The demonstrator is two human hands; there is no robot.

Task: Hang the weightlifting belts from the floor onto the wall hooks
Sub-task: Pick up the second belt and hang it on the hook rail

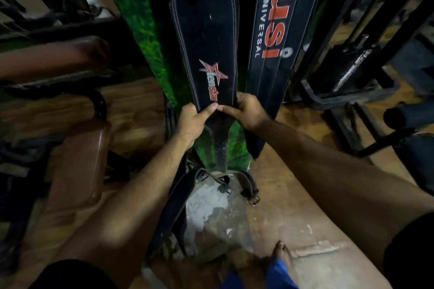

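Observation:
A black weightlifting belt with a red star logo (206, 37) hangs down the green wall in the middle of the view. My left hand (191, 122) and my right hand (247, 110) both grip its lower part, thumbs touching across the front. Its narrow tail (222, 148) dangles below my hands. Right beside it hangs a second black belt printed "USI UNIVERSAL" (279, 21). More black belts lie on the floor: one long one (171, 213) by my left forearm and a buckled strap (249, 185) below the hanging tail. The hooks are out of view above.
A brown padded bench (79, 166) stands close on the left. A black machine frame with a weight stack (352, 61) fills the right. A padded roller bar (408, 115) juts in at the far right. My bare foot (279, 253) rests on the worn floor patch (211, 209).

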